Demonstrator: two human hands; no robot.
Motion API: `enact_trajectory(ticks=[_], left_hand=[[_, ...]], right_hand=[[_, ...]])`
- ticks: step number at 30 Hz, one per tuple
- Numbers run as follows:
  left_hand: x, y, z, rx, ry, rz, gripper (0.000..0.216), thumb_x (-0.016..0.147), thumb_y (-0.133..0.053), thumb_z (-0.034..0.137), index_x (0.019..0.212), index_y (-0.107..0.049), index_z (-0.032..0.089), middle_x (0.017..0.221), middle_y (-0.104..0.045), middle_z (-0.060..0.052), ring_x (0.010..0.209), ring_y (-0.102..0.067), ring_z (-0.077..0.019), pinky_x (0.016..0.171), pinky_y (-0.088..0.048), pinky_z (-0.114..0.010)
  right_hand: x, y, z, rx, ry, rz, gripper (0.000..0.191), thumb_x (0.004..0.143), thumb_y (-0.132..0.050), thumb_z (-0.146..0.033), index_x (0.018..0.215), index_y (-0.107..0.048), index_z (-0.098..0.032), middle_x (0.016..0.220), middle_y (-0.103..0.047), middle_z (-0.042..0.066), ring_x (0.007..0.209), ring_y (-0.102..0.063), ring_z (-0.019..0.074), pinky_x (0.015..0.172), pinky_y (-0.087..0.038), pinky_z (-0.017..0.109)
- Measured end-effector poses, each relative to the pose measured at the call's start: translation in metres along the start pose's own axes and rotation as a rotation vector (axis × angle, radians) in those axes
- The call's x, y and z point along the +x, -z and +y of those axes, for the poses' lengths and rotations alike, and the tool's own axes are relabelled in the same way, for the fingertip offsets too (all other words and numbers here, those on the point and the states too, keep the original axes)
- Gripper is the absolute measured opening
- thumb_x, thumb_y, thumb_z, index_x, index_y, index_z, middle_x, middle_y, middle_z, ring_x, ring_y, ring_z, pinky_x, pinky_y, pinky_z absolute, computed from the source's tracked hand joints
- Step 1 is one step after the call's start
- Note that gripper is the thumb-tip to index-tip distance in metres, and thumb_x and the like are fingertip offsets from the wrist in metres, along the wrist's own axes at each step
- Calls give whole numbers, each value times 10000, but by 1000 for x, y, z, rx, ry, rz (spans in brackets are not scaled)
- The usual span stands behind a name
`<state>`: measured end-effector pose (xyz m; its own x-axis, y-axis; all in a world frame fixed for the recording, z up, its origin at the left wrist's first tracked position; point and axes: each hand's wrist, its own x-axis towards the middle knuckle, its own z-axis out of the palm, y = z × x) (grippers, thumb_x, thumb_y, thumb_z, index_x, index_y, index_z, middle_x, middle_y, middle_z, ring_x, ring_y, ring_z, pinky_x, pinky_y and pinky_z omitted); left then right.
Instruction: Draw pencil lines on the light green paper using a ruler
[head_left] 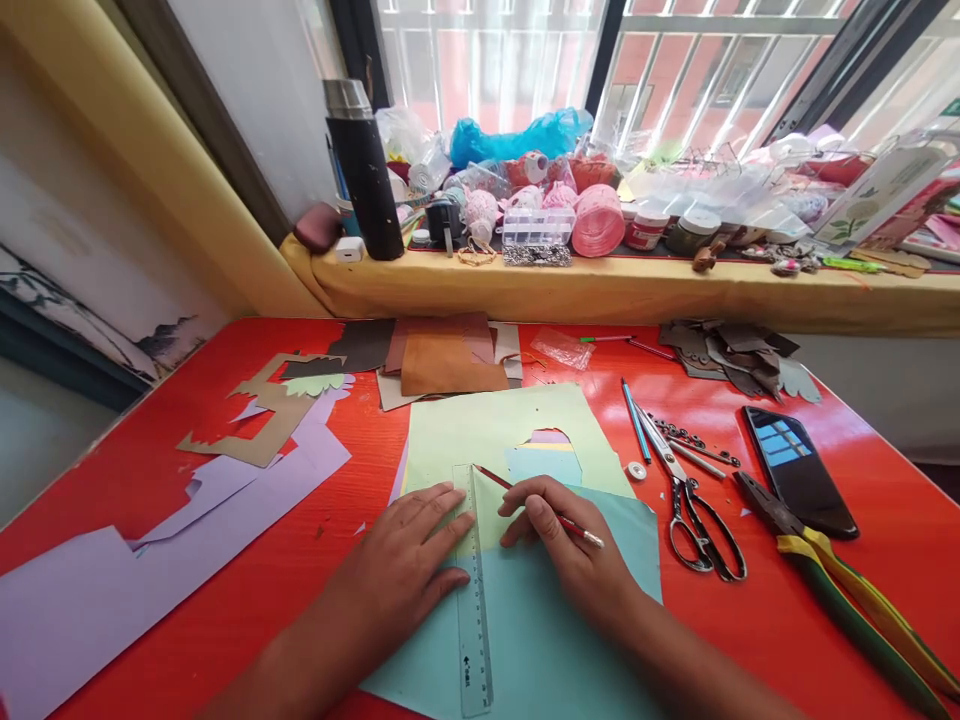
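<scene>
A clear plastic ruler (474,640) lies lengthwise over a light green sheet (480,420) and a blue-green sheet (570,640). My left hand (420,550) rests flat across it with fingers stretched out, pressing on its upper half. In my right hand (574,540) is a dark red pencil (491,478) with a pale eraser end, gripped between thumb and fingers. Its tip meets the green sheet close by the ruler's top end. A cut-out opening (546,462) in the green sheet shows blue, yellow and purple paper beneath.
Scissors (686,500), pliers (810,550) and a phone (799,470) lie on the right of the red table (330,560). Cut purple paper (187,550) covers the left. Leather pieces (450,360) lie behind the sheets. A cluttered sill holds a black flask (367,180).
</scene>
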<state>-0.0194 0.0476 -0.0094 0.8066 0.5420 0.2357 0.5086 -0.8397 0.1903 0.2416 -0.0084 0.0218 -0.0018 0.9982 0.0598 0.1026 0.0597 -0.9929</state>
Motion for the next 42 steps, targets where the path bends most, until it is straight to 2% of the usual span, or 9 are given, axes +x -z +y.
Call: enact_trajectory(ticks=[7,11,14,20,23,25,28,32,42], left_hand=[[-12,18,-5,93,-48,-43,438,1066,-711,363,1478,-639,229,1536,-692,-133,1364,-698,-337,1125,-599,-484],[-27,25,-14,98,-52,-40,396,1133,-600,409,1490,-642,242,1567,-676,-114,1383,-691,-311,1130,-591,-449],[-44,23,-23,78,-21,-10,431,1173,-502,478,1538,-623,283,1612,-645,-76,1429,-661,-287,1166,-564,-430],[-61,9,-30,-5,49,128,622,1110,-550,650,1637,-558,321,1633,-622,-85,1431,-651,-309,1160,-575,-409],[-57,12,-26,-15,102,64,687,1088,-593,655,1691,-485,344,1632,-614,-104,1411,-653,-327,1149,-586,-447],[-54,16,-25,-45,94,36,612,1080,-645,609,1639,-557,374,1606,-631,-96,1410,-644,-342,1149,-585,-467],[-53,20,-26,-70,135,44,405,1127,-597,509,1483,-698,344,1548,-662,-103,1370,-661,-340,1107,-605,-478],[-55,22,-29,-105,157,68,309,1157,-539,420,1337,-762,304,1509,-675,-101,1331,-680,-314,1067,-617,-443],[-52,24,-28,-119,146,75,315,1156,-554,426,1360,-728,260,1547,-669,-110,1383,-666,-317,1115,-596,-463]], right_hand=[[0,-1,-6,-22,-91,9,503,1118,-531,-667,1064,-756,-221,858,-793,67,806,-810,249,764,-619,340],[-1,-1,-5,-25,-85,2,492,1122,-527,-657,1069,-757,-225,863,-789,64,808,-809,247,763,-605,336],[-2,-1,-3,-34,-86,-1,493,1125,-524,-654,1070,-759,-225,855,-790,64,807,-803,241,765,-594,332],[-1,-2,-3,-68,-92,9,496,1129,-522,-645,1067,-775,-223,863,-798,70,797,-795,240,746,-587,327],[0,-1,-2,-88,-87,20,489,1129,-532,-639,1069,-785,-224,857,-809,73,797,-791,245,740,-595,329],[0,-1,-2,-106,-84,20,480,1135,-529,-624,1072,-793,-228,841,-814,70,792,-789,248,727,-593,329],[0,0,-1,-107,-69,9,462,1139,-535,-608,1073,-797,-233,855,-819,67,785,-790,243,730,-597,329],[1,-1,-2,-120,-71,11,473,1141,-525,-617,1064,-796,-236,862,-818,65,774,-793,240,723,-597,332],[1,-1,-3,-126,-73,6,458,1147,-528,-599,1071,-801,-239,818,-815,54,771,-786,238,733,-597,335]])
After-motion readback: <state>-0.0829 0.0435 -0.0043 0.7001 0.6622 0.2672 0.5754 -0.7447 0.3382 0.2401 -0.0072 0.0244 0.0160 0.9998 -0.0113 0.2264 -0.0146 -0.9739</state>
